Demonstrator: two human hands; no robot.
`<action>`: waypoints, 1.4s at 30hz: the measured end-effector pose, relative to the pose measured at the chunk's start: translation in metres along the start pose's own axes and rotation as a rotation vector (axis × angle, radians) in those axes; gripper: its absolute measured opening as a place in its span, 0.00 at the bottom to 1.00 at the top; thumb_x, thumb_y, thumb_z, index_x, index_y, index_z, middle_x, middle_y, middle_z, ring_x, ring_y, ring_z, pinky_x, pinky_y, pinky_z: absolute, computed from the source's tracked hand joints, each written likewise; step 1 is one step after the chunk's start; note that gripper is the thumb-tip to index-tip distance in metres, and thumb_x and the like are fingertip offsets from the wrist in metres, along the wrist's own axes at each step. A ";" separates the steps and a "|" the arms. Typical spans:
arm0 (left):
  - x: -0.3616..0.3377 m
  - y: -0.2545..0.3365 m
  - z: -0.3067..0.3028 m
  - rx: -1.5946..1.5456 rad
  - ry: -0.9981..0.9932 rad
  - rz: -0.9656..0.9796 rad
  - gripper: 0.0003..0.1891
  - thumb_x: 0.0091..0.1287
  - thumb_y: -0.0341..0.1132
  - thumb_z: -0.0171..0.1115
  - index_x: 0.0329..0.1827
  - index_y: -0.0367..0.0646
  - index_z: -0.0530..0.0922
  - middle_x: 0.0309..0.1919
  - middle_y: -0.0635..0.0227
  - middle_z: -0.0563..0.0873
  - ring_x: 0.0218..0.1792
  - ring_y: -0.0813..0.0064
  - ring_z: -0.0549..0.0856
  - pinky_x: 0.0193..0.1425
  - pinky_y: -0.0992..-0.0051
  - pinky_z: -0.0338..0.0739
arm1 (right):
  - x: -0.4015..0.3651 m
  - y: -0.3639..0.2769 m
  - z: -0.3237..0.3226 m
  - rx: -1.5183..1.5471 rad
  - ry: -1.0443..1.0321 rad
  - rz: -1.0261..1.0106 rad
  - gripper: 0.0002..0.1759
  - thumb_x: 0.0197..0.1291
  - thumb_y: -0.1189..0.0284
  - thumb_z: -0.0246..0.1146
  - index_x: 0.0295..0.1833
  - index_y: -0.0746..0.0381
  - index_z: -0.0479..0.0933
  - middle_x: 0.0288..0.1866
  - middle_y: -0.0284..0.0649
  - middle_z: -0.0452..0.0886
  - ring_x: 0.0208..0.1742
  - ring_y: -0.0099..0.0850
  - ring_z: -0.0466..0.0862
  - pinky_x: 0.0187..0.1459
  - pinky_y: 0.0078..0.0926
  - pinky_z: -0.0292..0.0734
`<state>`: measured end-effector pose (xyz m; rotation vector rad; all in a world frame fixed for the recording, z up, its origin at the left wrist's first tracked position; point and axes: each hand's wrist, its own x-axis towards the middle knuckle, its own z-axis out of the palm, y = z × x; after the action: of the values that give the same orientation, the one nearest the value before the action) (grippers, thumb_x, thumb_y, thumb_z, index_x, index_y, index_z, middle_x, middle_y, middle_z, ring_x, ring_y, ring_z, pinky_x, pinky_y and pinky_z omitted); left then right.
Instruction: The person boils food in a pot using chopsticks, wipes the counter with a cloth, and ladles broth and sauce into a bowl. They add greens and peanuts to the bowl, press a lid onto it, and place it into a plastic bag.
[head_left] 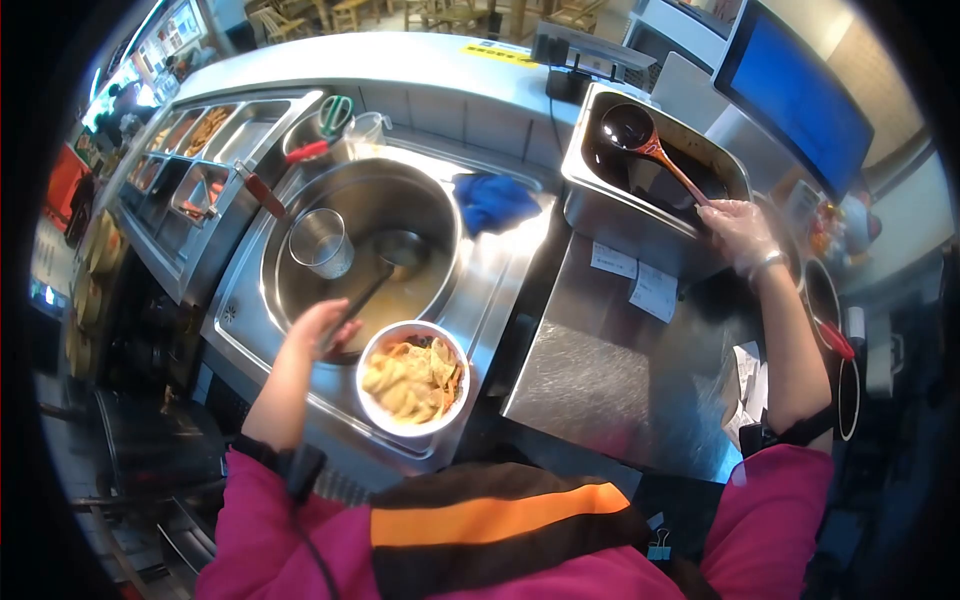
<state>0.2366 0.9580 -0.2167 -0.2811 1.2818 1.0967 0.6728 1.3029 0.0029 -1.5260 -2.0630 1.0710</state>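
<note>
My left hand [322, 328], bare and slightly blurred, is closed around the dark handle of a metal ladle [398, 252] at the near rim of a large steel pot [452, 225]. The ladle's head rests in the cloudy broth, near a clear plastic cup [321, 243] in the pot. By my left hand stands a white bowl [372, 412] filled with pale yellowish food pieces [415, 375]. My right hand [740, 233], in a clear plastic glove, grips a reddish-brown wooden ladle [668, 162]. Its dark bowl is over a steel pan [640, 205] of dark liquid.
Food trays [205, 130] line the left counter. A blue cloth [493, 202] lies beside the pot; green-handled scissors [336, 113] stand behind it. Paper slips [652, 291] lie on the steel worktop [590, 370]. A monitor [795, 95] rises at the right.
</note>
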 end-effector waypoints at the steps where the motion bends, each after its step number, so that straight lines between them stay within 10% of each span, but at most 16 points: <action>1: 0.007 0.003 -0.012 -0.013 -0.149 -0.094 0.20 0.65 0.47 0.45 0.30 0.36 0.72 0.23 0.64 0.78 0.18 0.79 0.77 0.17 0.84 0.74 | 0.000 0.000 0.001 0.002 0.008 -0.019 0.13 0.52 0.67 0.63 0.40 0.64 0.78 0.17 0.28 0.71 0.15 0.15 0.68 0.15 0.12 0.60; 3: 0.001 0.004 -0.008 0.002 -0.237 -0.105 0.12 0.62 0.39 0.47 0.33 0.37 0.69 0.21 0.71 0.76 0.16 0.82 0.77 0.17 0.86 0.73 | -0.003 -0.001 0.004 0.005 0.013 -0.036 0.13 0.52 0.67 0.63 0.40 0.64 0.78 0.17 0.28 0.71 0.15 0.15 0.68 0.15 0.12 0.60; 5: -0.013 0.002 0.012 0.129 0.150 0.010 0.10 0.60 0.36 0.46 0.31 0.37 0.69 0.20 0.71 0.75 0.14 0.84 0.73 0.15 0.87 0.68 | -0.007 -0.005 0.005 0.045 0.029 -0.035 0.13 0.53 0.66 0.63 0.40 0.63 0.78 0.18 0.28 0.71 0.15 0.15 0.68 0.14 0.12 0.60; 9: 0.015 0.011 -0.029 0.226 -0.086 -0.052 0.08 0.55 0.29 0.49 0.22 0.34 0.71 0.15 0.62 0.75 0.12 0.75 0.74 0.14 0.81 0.68 | -0.027 -0.024 0.008 0.024 0.033 0.099 0.12 0.55 0.64 0.61 0.39 0.60 0.78 0.18 0.26 0.70 0.13 0.13 0.66 0.11 0.10 0.57; 12: 0.013 0.018 -0.025 1.137 0.112 0.192 0.10 0.48 0.27 0.51 0.11 0.37 0.75 0.09 0.62 0.76 0.13 0.69 0.77 0.20 0.70 0.73 | -0.023 -0.008 -0.001 0.210 -0.145 0.050 0.15 0.58 0.61 0.58 0.47 0.58 0.75 0.20 0.25 0.68 0.13 0.12 0.63 0.11 0.08 0.55; 15: -0.014 0.018 -0.013 1.366 0.246 0.117 0.11 0.56 0.33 0.53 0.21 0.36 0.78 0.19 0.62 0.80 0.17 0.70 0.79 0.21 0.68 0.74 | -0.022 0.004 -0.008 0.264 -0.239 0.038 0.19 0.59 0.59 0.56 0.53 0.57 0.70 0.22 0.24 0.67 0.14 0.11 0.62 0.11 0.07 0.54; 30: -0.148 -0.028 -0.057 0.301 -0.291 0.071 0.11 0.59 0.28 0.56 0.42 0.34 0.67 0.20 0.74 0.68 0.10 0.90 0.65 0.06 0.89 0.60 | -0.089 -0.020 0.020 0.277 -0.092 0.062 0.21 0.62 0.59 0.53 0.56 0.59 0.68 0.23 0.24 0.66 0.14 0.09 0.61 0.12 0.04 0.53; 42: -0.235 -0.076 -0.065 0.059 -0.477 0.198 0.14 0.60 0.23 0.52 0.49 0.35 0.64 0.20 0.72 0.69 0.11 0.90 0.67 0.08 0.89 0.63 | -0.091 -0.092 0.146 0.204 -0.587 -0.016 0.15 0.57 0.66 0.57 0.47 0.62 0.74 0.18 0.29 0.71 0.12 0.14 0.66 0.10 0.10 0.58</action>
<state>0.2808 0.7576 -0.0649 0.1517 0.9226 1.2028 0.5467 1.1547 -0.0101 -1.1832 -2.2161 1.8288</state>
